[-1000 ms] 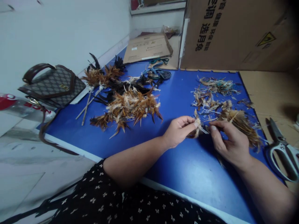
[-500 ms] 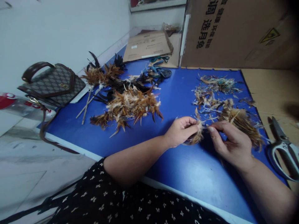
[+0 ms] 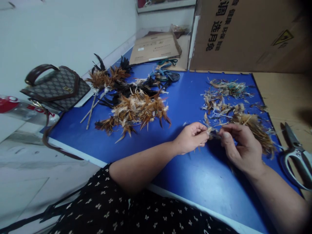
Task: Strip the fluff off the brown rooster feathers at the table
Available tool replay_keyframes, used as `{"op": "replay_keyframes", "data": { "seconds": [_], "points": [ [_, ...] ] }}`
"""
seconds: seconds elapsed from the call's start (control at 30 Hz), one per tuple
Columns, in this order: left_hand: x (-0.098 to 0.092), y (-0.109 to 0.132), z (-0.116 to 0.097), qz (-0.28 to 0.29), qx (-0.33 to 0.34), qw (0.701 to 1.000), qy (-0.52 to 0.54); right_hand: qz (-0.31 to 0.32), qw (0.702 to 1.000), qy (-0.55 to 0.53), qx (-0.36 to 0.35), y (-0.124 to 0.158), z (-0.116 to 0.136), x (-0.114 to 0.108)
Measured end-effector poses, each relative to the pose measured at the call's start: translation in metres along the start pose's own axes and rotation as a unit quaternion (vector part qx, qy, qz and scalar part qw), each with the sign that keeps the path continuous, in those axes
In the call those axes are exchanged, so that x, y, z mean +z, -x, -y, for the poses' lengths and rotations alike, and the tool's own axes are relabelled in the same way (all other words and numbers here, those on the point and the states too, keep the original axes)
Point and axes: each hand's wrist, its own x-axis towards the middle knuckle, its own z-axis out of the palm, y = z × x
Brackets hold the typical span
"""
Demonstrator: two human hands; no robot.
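Note:
My left hand [image 3: 192,138] is closed in a pinch around a small bunch of feathers [image 3: 209,130]; the fingers hide most of it. Close beside it, my right hand [image 3: 241,149] pinches a thin pale strand [image 3: 216,133] that runs toward the left fingertips. Whether the strand is thread or a quill, I cannot tell. Just behind the right hand lies a bundle of brown feathers [image 3: 259,131], with loose feather scraps [image 3: 214,100] further back. Scissors [image 3: 296,152] with pale handles rest at the right edge of the blue tabletop [image 3: 190,182].
Tied brown feather clusters [image 3: 138,112] and black feathers lie left of centre, with two sticks [image 3: 90,112] near them. A patterned handbag [image 3: 58,86] and a bottle [image 3: 26,112] stand at far left. A big cardboard box [image 3: 248,35] rises behind.
The feather bunch in my left hand has turned, and less of it shows below the fingers. My right hand has shifted very slightly to the right.

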Motion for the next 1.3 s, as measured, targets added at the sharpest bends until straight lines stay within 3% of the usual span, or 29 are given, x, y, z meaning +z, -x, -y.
{"op": "replay_keyframes", "data": {
  "seconds": [0.1,0.2,0.33,0.6,0.73,0.93,1.1,1.3],
  "points": [
    [-0.001,0.0,0.0,-0.007,-0.011,1.0,-0.024,0.029,0.997,-0.011,-0.066,-0.004,-0.001,-0.003],
    [-0.001,0.0,0.0,-0.008,-0.015,0.999,-0.031,0.074,0.984,0.044,-0.158,-0.011,0.002,-0.006],
    [-0.001,-0.001,0.001,-0.008,-0.01,1.0,0.01,0.07,0.97,0.09,-0.215,-0.015,0.002,-0.007],
    [0.002,-0.001,-0.003,-0.003,-0.01,0.999,0.048,0.046,0.974,0.093,-0.199,-0.013,0.001,-0.005],
    [0.002,-0.002,-0.001,-0.017,-0.01,0.999,0.045,-0.013,0.972,0.117,-0.204,-0.011,0.007,-0.006],
    [0.005,0.001,-0.003,-0.002,-0.018,0.998,0.058,0.107,0.942,0.208,-0.241,-0.008,-0.001,-0.002],
    [0.008,0.004,-0.007,0.001,-0.029,0.997,0.078,0.101,0.958,0.164,-0.214,-0.001,-0.017,0.0],
    [0.007,0.003,-0.007,0.015,-0.026,0.995,0.095,0.081,0.973,0.106,-0.186,-0.001,-0.013,-0.009]
  ]
}}
